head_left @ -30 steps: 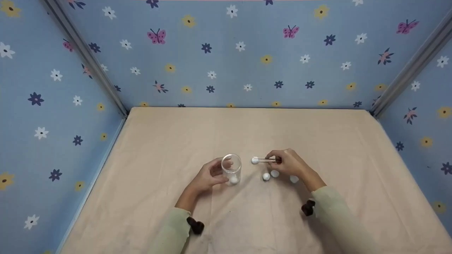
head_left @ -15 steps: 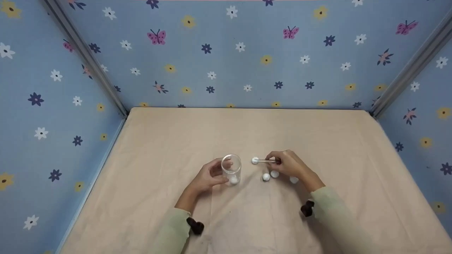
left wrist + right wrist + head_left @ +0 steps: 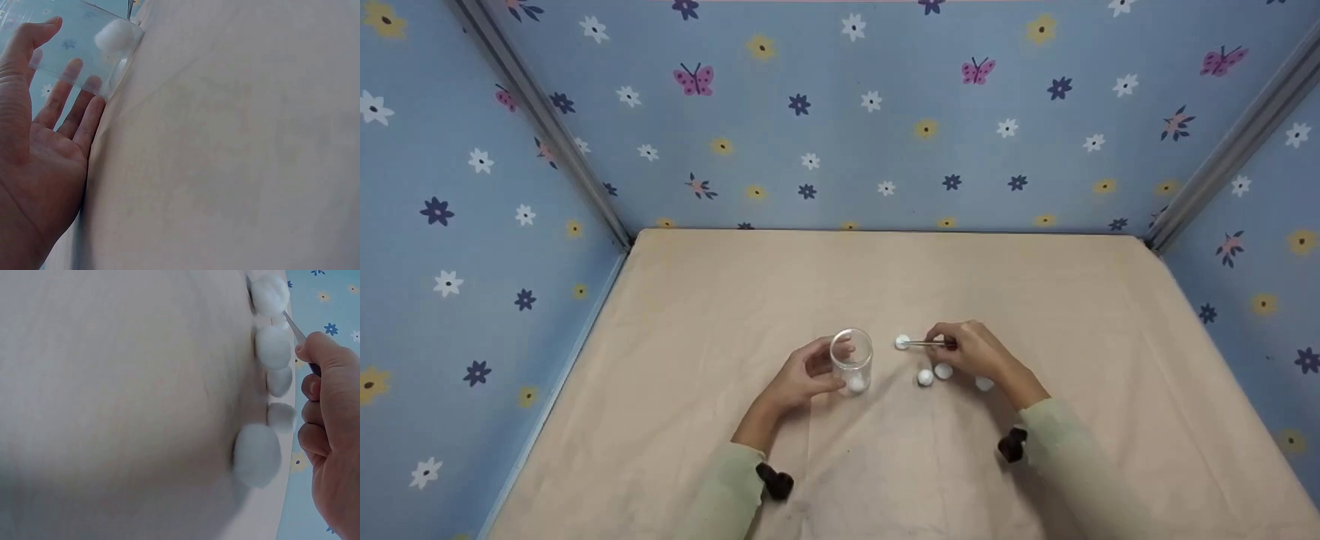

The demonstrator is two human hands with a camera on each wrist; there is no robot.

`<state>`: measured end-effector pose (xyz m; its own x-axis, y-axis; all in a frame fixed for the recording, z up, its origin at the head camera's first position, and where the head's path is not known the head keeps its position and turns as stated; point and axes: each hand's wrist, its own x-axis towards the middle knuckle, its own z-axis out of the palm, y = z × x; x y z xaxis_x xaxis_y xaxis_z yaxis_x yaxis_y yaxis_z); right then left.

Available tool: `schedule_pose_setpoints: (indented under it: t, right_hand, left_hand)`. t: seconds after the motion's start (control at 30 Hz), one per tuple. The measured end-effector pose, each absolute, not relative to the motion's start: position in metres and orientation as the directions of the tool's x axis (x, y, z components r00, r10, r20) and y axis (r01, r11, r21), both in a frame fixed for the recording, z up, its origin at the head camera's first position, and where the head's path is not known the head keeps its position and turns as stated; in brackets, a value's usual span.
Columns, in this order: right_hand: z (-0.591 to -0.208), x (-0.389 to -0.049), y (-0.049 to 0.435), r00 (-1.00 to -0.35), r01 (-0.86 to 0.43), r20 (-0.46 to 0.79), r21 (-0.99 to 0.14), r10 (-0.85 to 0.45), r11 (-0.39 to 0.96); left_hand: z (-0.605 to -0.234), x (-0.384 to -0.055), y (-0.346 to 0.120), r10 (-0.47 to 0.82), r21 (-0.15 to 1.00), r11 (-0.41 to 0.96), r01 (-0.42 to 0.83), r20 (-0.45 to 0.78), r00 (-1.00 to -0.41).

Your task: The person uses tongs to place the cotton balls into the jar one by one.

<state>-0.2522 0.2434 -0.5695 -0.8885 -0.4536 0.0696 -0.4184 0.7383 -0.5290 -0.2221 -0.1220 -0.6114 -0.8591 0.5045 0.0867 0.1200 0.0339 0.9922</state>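
Observation:
My left hand (image 3: 799, 375) holds a clear glass cup (image 3: 853, 362) upright on the table, thumb at the near side and fingers behind. In the left wrist view, a white cotton ball (image 3: 115, 36) lies at the cup's bottom. To the right, my right hand (image 3: 973, 349) pinches slim metal tweezers (image 3: 926, 343) pointing left. Their tips meet a cotton ball (image 3: 901, 342) on the table, between cup and hand. The right wrist view shows the tweezers (image 3: 295, 329) between thumb and curled fingers, their tips partly hidden behind a nearer cotton ball (image 3: 270, 295).
More cotton balls (image 3: 925, 377) lie below the right hand, one (image 3: 984, 383) partly covered by the wrist. A beige cloth (image 3: 720, 300) covers the table. Blue flowered walls (image 3: 840, 150) stand behind and at both sides, with grey posts (image 3: 547, 127) in the corners.
The two arms of the tweezers have drawn together on the cotton ball. The right hand has dipped very slightly; the left hand and cup stay put.

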Motion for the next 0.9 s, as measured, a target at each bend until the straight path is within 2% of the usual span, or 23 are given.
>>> schedule_pose_setpoints:
  t: [0.43, 0.9]
  right_hand:
    - [-0.5752, -0.2506, 0.2459, -0.877, -0.452, 0.116, -0.528, -0.467, 0.719]
    - [-0.5679, -0.2501, 0.2506, -0.888, -0.427, 0.114, -0.567, -0.446, 0.705]
  left_hand:
    - [-0.6130, -0.2210, -0.1225, 0.496, 0.992, 0.037, 0.121, 0.087, -0.864]
    - [-0.6128, -0.2220, -0.1220, 0.488, 0.992, 0.041, 0.120, 0.085, -0.869]
